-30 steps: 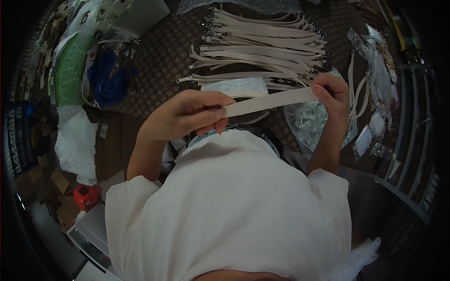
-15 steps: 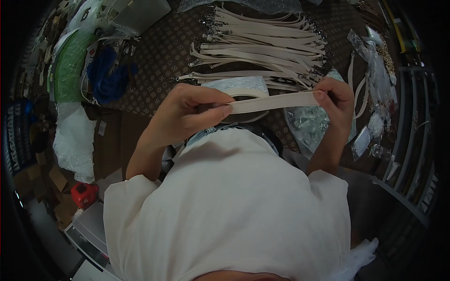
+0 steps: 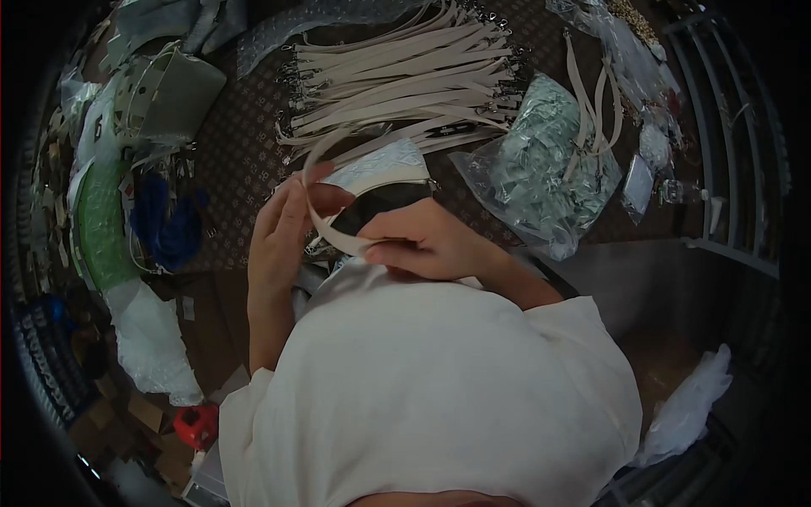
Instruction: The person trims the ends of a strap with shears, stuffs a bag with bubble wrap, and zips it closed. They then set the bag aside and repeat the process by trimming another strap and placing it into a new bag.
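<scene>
A cream strap (image 3: 333, 237) with stitching is bent into a curve between my hands. My left hand (image 3: 285, 215) is closed on its middle stretch, with the fingers partly hidden behind it. Thumb and fingers of my right hand (image 3: 427, 238) pinch the strap's near end, close to my shirt. Just beyond the hands lies a light blue patterned piece (image 3: 390, 160), beside a cream-edged item with a dark inside, partly covered by my right hand. Farther back, many cream straps (image 3: 397, 84) with metal clasps lie in a pile.
A clear plastic bag of small pale green packets (image 3: 549, 160) lies to the right, near loose cream straps (image 3: 610, 110). On the left are a blue bundle (image 3: 165, 224), a light-coloured bag (image 3: 182, 93) and bubble wrap (image 3: 152, 338). Metal rails (image 3: 735, 127) stand at the right.
The strap was stretched straight between my hands and is now curved. My right hand has moved left and nearer my body; my left hand has turned upright. The view has shifted right.
</scene>
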Motion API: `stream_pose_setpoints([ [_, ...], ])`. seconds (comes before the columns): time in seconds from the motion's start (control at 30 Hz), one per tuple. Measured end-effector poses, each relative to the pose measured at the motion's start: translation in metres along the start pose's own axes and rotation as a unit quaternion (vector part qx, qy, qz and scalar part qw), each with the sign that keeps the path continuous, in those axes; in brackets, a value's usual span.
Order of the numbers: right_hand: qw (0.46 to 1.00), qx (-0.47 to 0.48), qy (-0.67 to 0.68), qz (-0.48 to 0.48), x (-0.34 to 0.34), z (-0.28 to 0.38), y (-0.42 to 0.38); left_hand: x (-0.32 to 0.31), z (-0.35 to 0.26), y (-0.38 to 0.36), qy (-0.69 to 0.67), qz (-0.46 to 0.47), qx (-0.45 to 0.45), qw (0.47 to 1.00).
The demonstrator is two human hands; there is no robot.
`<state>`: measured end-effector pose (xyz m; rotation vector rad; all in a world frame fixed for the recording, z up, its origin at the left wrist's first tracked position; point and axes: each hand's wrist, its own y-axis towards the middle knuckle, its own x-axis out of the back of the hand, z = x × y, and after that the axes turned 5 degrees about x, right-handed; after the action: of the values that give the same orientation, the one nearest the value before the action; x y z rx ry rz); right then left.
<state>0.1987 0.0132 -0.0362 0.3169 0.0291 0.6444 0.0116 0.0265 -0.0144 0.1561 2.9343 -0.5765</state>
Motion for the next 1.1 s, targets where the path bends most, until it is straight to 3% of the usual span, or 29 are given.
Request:
stream_pose_setpoints([
  [0.03,1.0,-0.002,0.012,0.009,-0.006,-0.006,0.0,-0.006,-0.003,0.0,0.005,0.002,0.002,1.0],
  [0.07,1.0,-0.001,0.014,0.005,-0.006,-0.008,-0.001,-0.01,-0.007,0.001,-0.1,-0.033,0.036,0.994],
  [0.1,0.998,-0.048,0.043,0.015,-0.002,-0.01,-0.001,-0.012,-0.01,0.002,-0.205,-0.069,0.07,0.974],
  [0.13,0.993,-0.095,0.071,0.028,0.002,-0.014,-0.001,-0.007,-0.007,0.005,-0.204,-0.07,0.068,0.974],
  [0.2,0.993,-0.044,0.09,-0.065,0.019,-0.042,-0.003,0.009,0.005,0.012,-0.391,0.038,0.025,0.919],
  [0.23,0.988,-0.071,0.009,-0.136,0.035,-0.061,-0.003,0.012,0.008,0.014,-0.391,0.036,0.022,0.919],
  [0.27,0.971,-0.097,-0.071,-0.205,0.054,-0.083,-0.002,0.016,0.011,0.016,-0.397,0.124,0.02,0.909],
  [0.3,0.939,-0.127,-0.236,-0.217,0.073,-0.105,-0.002,0.019,0.011,0.015,-0.399,0.209,0.015,0.893],
  [0.33,0.879,-0.151,-0.393,-0.224,0.09,-0.129,-0.005,0.018,0.009,0.011,-0.398,0.202,0.007,0.895],
  [0.4,0.807,-0.202,-0.525,-0.179,0.114,-0.195,-0.028,0.002,0.001,0.003,-0.265,0.18,0.028,0.947],
  [0.47,0.739,-0.126,-0.645,-0.146,0.12,-0.233,-0.046,-0.011,-0.006,-0.009,-0.214,0.14,0.005,0.967],
  [0.57,0.705,-0.118,-0.69,-0.111,0.118,-0.237,-0.052,-0.013,-0.013,-0.019,-0.139,0.17,0.019,0.975],
  [0.67,0.705,-0.107,-0.694,-0.098,0.117,-0.231,-0.053,-0.013,-0.015,-0.022,-0.133,0.198,-0.004,0.971],
  [0.9,0.677,-0.084,-0.729,-0.049,0.124,-0.233,-0.065,-0.016,-0.017,-0.022,-0.088,0.159,0.013,0.983],
  [0.97,0.728,-0.103,-0.671,-0.097,0.126,-0.229,-0.071,-0.017,-0.017,-0.022,-0.087,0.153,0.016,0.984],
  [1.0,0.728,-0.104,-0.67,-0.098,0.126,-0.222,-0.07,-0.016,-0.017,-0.021,-0.086,0.155,0.018,0.984],
  [1.07,0.798,-0.124,-0.53,-0.259,0.127,-0.193,-0.062,-0.014,-0.015,-0.019,-0.084,0.174,0.022,0.981],
  [1.1,0.797,-0.127,-0.531,-0.26,0.123,-0.167,-0.055,-0.015,-0.015,-0.019,-0.083,0.177,0.025,0.98],
])
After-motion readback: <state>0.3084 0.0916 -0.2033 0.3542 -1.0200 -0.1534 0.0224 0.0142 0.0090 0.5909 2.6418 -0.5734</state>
